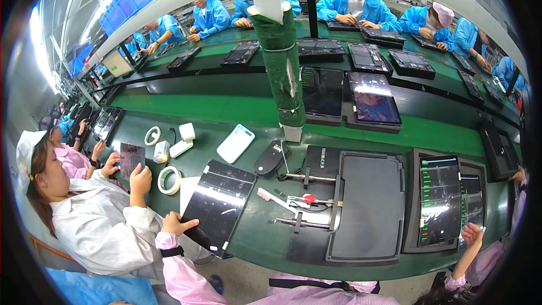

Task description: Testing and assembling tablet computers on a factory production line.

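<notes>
My left hand (176,225), in a pink sleeve with a black wristband, grips the left edge of a large dark glossy tablet (220,200), thumb on top. The tablet lies tilted at the table's near edge, with white tabs at its corners. Far to the right, my right hand (473,236) is open, fingers raised and apart, by the lower edge of a slim lit tablet (473,195); I cannot tell whether it touches. Beside that stands a larger lit tablet (439,203) with green marks. Between my hands sits a dark flat fixture (367,206) with metal rods.
A black mouse (272,157), a white handheld device (236,143) and tape rolls (169,181) lie behind the held tablet. A green-wrapped post (276,68) rises behind them. A white-coated co-worker (101,220) sits close at left. Across the bench, blue-clad co-workers handle opened devices.
</notes>
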Motion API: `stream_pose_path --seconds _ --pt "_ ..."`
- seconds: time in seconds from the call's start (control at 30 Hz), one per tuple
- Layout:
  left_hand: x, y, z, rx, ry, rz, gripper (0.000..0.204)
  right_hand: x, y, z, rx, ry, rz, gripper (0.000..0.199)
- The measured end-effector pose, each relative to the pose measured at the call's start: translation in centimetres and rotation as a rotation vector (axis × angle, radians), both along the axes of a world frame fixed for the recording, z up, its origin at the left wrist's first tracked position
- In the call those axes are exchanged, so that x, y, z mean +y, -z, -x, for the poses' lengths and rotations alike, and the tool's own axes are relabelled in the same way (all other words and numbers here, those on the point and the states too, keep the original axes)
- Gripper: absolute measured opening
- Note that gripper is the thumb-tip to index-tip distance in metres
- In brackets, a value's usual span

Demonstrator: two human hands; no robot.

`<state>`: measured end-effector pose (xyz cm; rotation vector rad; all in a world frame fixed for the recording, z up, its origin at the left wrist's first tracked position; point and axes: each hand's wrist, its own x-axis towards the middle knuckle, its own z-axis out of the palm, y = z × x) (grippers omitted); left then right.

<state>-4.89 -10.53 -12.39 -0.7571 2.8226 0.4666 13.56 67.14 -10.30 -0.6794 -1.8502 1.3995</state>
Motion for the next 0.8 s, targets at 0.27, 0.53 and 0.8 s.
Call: stream_pose_path --seconds 0.27,0.53,0.8 --pt "0.2 -2.5 0.1 -0.246 0.128 -0.179 0.072 -0.4 0.6 0.4 0.031 -0.022 0.031 0.05" --pt "5.2 -1.9 -5.3 0.372 0.038 -0.857 0.032 -7.1 -2.3 2.1 0.105 -0.06 -0.04 0.048" --pt "12.7 -7.9 -13.7 0.512 -0.43 -0.825 0.028 -14.4 -5.9 3.4 0.108 -0.447 0.235 0.042"
